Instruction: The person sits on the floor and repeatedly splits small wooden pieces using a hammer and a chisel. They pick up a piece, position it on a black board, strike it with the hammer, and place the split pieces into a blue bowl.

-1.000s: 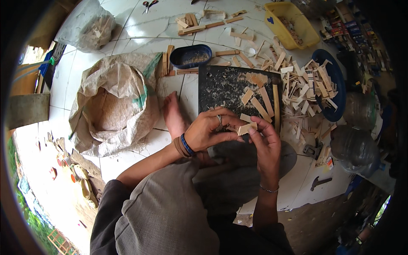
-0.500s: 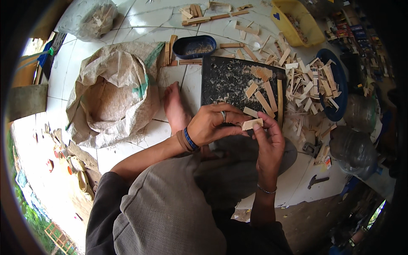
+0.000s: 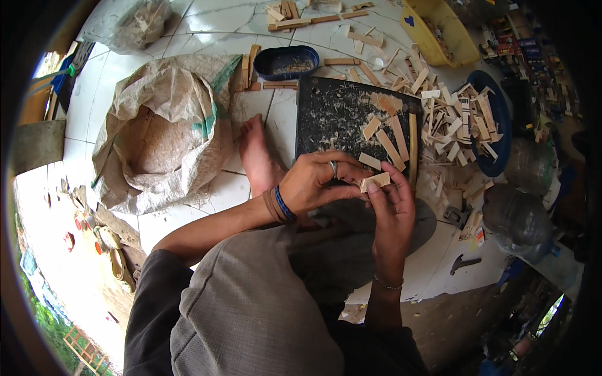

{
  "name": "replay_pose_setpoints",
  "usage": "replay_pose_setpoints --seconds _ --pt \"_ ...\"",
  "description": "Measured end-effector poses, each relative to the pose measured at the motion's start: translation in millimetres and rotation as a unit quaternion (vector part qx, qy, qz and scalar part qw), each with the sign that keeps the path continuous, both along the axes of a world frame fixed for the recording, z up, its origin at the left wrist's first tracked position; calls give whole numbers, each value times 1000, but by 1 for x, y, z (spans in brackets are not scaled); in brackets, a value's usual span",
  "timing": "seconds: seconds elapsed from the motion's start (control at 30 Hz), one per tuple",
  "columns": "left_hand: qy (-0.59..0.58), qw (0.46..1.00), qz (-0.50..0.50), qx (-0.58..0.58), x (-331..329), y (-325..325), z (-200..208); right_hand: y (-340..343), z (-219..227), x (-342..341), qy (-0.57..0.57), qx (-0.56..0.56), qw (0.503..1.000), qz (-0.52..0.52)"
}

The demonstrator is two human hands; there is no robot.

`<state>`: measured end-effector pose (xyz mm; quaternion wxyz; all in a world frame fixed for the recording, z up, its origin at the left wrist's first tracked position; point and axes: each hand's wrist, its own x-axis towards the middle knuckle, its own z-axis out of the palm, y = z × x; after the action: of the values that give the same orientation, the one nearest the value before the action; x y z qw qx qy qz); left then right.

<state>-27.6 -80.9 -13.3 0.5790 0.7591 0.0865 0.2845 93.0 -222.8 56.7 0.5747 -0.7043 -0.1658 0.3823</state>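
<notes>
Between my hands is a small pale wood block (image 3: 377,182), held above the near edge of a dark board (image 3: 313,135). My right hand (image 3: 394,210) pinches it, thumb on the near face and fingers behind. My left hand (image 3: 316,180), wearing a ring, closes on its left end; those fingertips are partly hidden. Just beyond the hands, several flat wood strips (image 3: 387,145) lie on the board among shavings. A light wooden rod (image 3: 412,147) runs along the board's right edge.
To the left stands an open woven sack (image 3: 216,153). A blue oval tub (image 3: 263,74) sits behind the board. Heaped wood offcuts (image 3: 448,128) spread right, against a blue round basin (image 3: 501,160). A yellow tub (image 3: 461,53) is farther back; a hammer (image 3: 465,263) lies at right.
The wood block has turned slightly in my fingers, its right end now higher. Both hands stay nearly in place, and the whole view has shifted a little.
</notes>
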Motion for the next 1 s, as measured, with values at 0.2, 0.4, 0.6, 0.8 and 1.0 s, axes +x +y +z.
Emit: replay_pose_setpoints --seconds 0.2,0.4,0.6,0.8,1.0 --pt "8 1000 -2 -5 -2 0 1 1 0 -3 -8 -2 1000 -5" --pt "20 1000 -3 -20 -3 0 1 0 0 -4 -14 -18 1000 -7" --pt "7 1000 -10 -12 -4 1 1 1 -1 -5 -16 -12 1000 -8" --pt "24 1000 -6 -12 -4 0 0 -2 0 -5 -13 -16 1000 -11" --pt "12 1000 -9 -22 -4 1 2 1 -1 -6 -16 -6 1000 -13"
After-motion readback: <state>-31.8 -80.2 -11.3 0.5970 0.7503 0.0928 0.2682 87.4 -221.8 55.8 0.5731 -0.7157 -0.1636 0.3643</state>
